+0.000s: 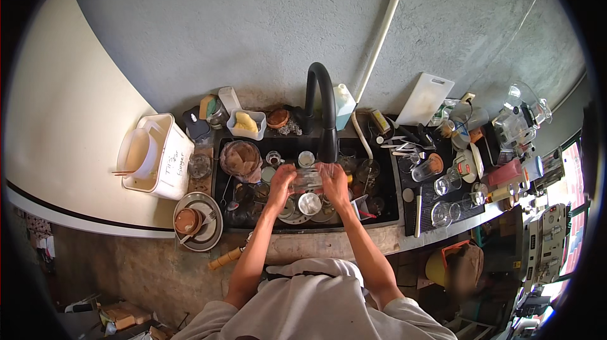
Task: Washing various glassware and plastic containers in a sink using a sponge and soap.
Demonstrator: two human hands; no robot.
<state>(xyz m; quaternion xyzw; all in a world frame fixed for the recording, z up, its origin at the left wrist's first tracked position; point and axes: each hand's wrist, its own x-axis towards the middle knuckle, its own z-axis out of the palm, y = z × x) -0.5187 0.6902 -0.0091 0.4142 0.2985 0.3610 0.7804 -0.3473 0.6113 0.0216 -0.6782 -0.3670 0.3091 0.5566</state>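
Observation:
Over a black sink [303, 229] crowded with dishes, my left hand [283, 183] and my right hand [335, 186] hold a clear glass vessel [306, 180] lying sideways between them. My right hand is just below the spout of a black faucet [327, 145], where water seems to run over it. Beneath the hands sits a small white bowl [309, 204] on stacked plates. A glass cup [273, 158] with dark residue and a whitish cup [306, 159] stand behind. A brownish bowl [240, 159] fills the sink's back left corner. Glasses and utensils in the basin are partly hidden.
Left of the sink stand a white plastic bin [178, 169] and a metal plate [208, 240] with a clay bowl. Behind are a tub with a yellow sponge [246, 122] and a soap jug [344, 107]. Right, a drying mat [427, 212] bears glasses, cutlery and a knife; a white cutting board [425, 99] leans on the wall.

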